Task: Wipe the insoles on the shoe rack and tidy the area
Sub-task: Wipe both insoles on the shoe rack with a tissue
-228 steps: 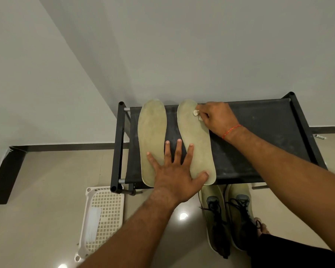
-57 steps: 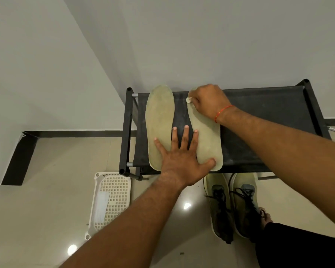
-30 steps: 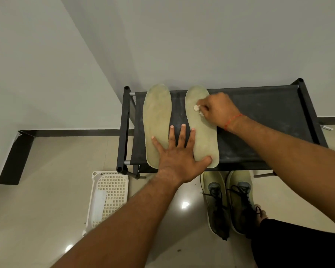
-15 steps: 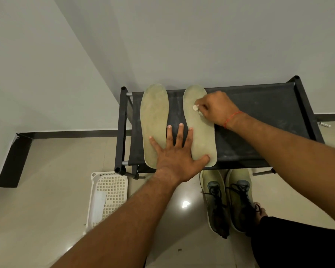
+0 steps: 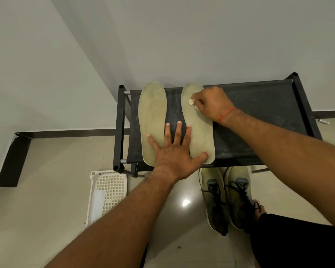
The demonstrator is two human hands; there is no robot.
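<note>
On a black fabric shoe rack, the flat left hand presses two long, pale green insoles; the right hand pinches a small white wad against one.

Open across the right half of the rack top. Shut in far by the wall, left by the insoles. Crowded on the near floor by shoes right, basket left.

The single head-worn camera is looking steeply down and a little forward, facing the wall, sitting close above the shoe rack and taking in the floor directly beneath.
</note>
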